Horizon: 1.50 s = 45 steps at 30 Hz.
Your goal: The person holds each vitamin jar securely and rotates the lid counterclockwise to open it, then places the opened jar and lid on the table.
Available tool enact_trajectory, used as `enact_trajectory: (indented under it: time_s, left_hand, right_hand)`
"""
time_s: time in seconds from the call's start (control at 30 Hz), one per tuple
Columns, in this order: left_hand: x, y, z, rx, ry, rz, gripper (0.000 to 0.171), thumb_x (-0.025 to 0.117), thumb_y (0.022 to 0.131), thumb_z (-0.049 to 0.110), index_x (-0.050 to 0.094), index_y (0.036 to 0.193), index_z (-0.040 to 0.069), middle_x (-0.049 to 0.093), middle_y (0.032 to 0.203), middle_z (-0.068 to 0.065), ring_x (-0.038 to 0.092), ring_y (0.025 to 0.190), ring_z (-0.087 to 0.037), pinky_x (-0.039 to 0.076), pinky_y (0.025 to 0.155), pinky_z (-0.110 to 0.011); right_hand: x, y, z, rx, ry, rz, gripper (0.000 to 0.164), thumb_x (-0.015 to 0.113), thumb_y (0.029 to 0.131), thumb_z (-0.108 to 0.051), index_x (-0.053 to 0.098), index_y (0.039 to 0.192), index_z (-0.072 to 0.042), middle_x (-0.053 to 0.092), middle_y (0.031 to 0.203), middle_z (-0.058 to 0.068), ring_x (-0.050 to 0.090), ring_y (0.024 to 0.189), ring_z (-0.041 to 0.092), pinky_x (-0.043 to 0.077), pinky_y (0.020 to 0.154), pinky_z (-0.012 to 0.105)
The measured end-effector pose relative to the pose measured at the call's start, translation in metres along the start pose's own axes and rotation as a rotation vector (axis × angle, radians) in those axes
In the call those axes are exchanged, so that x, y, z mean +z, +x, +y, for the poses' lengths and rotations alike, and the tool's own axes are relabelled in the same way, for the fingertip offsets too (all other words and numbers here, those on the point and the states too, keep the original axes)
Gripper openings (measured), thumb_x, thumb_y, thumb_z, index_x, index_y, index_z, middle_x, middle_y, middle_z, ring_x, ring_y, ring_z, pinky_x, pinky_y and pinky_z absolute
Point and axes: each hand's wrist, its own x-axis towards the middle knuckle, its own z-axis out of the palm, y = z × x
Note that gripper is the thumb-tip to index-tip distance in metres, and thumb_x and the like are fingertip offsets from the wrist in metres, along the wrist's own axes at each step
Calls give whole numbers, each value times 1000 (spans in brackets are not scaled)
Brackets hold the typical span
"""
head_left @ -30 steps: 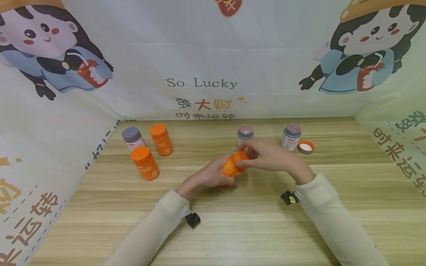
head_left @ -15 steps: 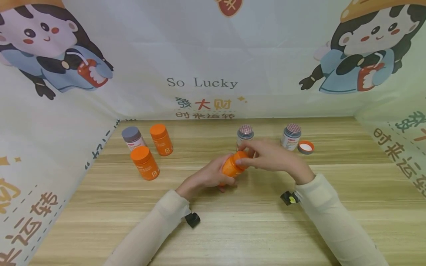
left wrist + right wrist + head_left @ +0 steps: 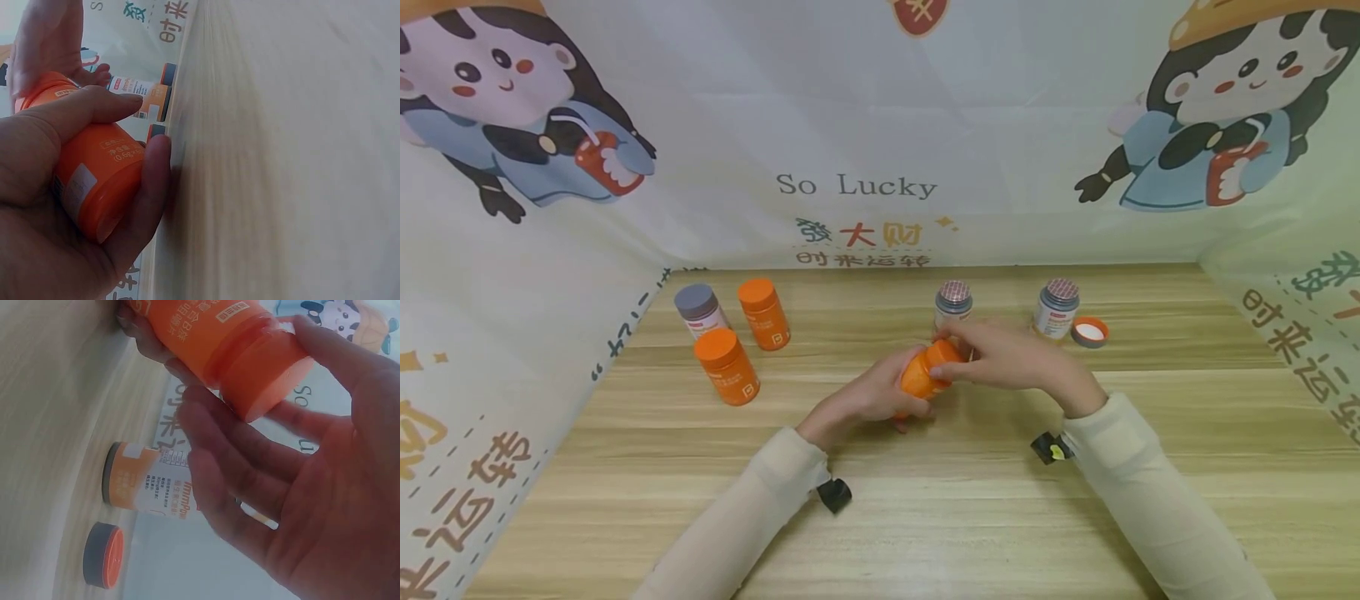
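Observation:
My left hand point(image 3: 876, 392) grips the body of an orange plastic supplement bottle point(image 3: 916, 379), tilted up to the right above the table. Its fingers and thumb wrap round the bottle, as the left wrist view shows. The bottle's orange screw cap point(image 3: 943, 357) is on its neck. My right hand point(image 3: 1011, 354) holds that cap between thumb and index finger. In the right wrist view the cap point(image 3: 265, 372) sits against the shoulder, while the other fingers curl loosely below it. Just behind the hands stands a grey-necked bottle point(image 3: 953, 302) with a patterned seal on top, partly hidden.
A second uncapped sealed bottle point(image 3: 1057, 310) stands at the back right, with a grey-and-orange cap point(image 3: 1089, 332) lying beside it. At the left are two capped orange bottles, one behind point(image 3: 764, 317) and one in front point(image 3: 727, 369), and a grey-capped bottle point(image 3: 699, 308).
My right hand's fingers and wrist have shifted slightly at the cap. The left hand and the bottle stay in place.

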Motion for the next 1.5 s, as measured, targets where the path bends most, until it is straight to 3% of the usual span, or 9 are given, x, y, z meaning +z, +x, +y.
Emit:
enact_trajectory:
  time_s: [0.1, 0.2, 0.33, 0.47, 0.67, 0.87, 1.1, 1.3, 1.5]
  left_hand:
    - [0, 0, 1, -7, -3, -6, 59, 76, 74, 1, 50, 122, 23, 52, 94, -10, 57, 66, -20, 56, 49, -44]
    - [0, -1, 2, -16, 1, -8, 58, 76, 74, 2, 50, 121, 23, 53, 94, -9, 57, 66, -20, 56, 49, -43]
    - [-1, -3, 3, -18, 6, -10, 53, 76, 75, 4, 50, 118, 21, 53, 94, -10, 58, 68, -21, 56, 49, -43]
    - [-1, -2, 2, -14, 3, -13, 54, 75, 75, 2, 50, 119, 21, 53, 94, -10, 58, 68, -23, 56, 49, -43]
    - [-1, 0, 1, -25, -1, -5, 57, 75, 74, -1, 50, 121, 19, 53, 91, -9, 57, 66, -27, 56, 49, -46]
    - [-1, -1, 0, -40, -6, -8, 56, 75, 75, 1, 49, 120, 21, 53, 94, -9, 58, 69, -28, 56, 51, -48]
    - [-1, -2, 3, -28, 1, -7, 57, 75, 75, 3, 49, 121, 24, 53, 94, -9, 58, 67, -22, 57, 50, -43]
    - [-1, -2, 3, -12, 20, -7, 54, 75, 76, 3, 50, 119, 23, 53, 97, -9, 59, 69, -22, 57, 49, -42]
    - [-1, -2, 3, -25, 5, 0, 54, 75, 74, 2, 50, 118, 22, 53, 93, -10, 58, 65, -22, 56, 49, -43]
  right_hand:
    - [0, -1, 0, 1, -10, -14, 47, 70, 85, -43, 54, 124, -24, 66, 98, -4, 61, 79, 13, 51, 68, 26]
    - [-1, -1, 0, 16, -21, -25, 54, 71, 83, -47, 52, 128, -24, 67, 105, -3, 63, 82, 13, 52, 69, 26]
    - [0, 1, 0, 38, -26, -18, 53, 64, 85, -56, 53, 125, -24, 67, 98, -5, 62, 79, 11, 51, 67, 26]
    - [1, 1, 0, 17, -25, -9, 44, 64, 87, -51, 54, 121, -25, 67, 93, -6, 61, 78, 11, 51, 69, 27]
    - [0, 1, 0, 11, -10, -21, 51, 68, 84, -51, 53, 125, -24, 68, 104, -4, 63, 81, 11, 52, 71, 27]
    - [0, 1, 0, 30, 11, -27, 45, 64, 88, -51, 53, 122, -24, 66, 90, -6, 60, 73, 12, 50, 65, 27]
    - [0, 0, 2, 29, -9, -17, 54, 66, 85, -53, 53, 128, -23, 67, 102, -3, 59, 76, 11, 50, 67, 27]
    - [0, 2, 0, 75, 0, -17, 48, 60, 86, -59, 53, 118, -24, 65, 87, -4, 58, 69, 11, 48, 61, 28]
    - [-1, 1, 0, 25, -44, -5, 50, 66, 85, -52, 54, 124, -23, 68, 99, -2, 58, 72, 11, 49, 65, 26]
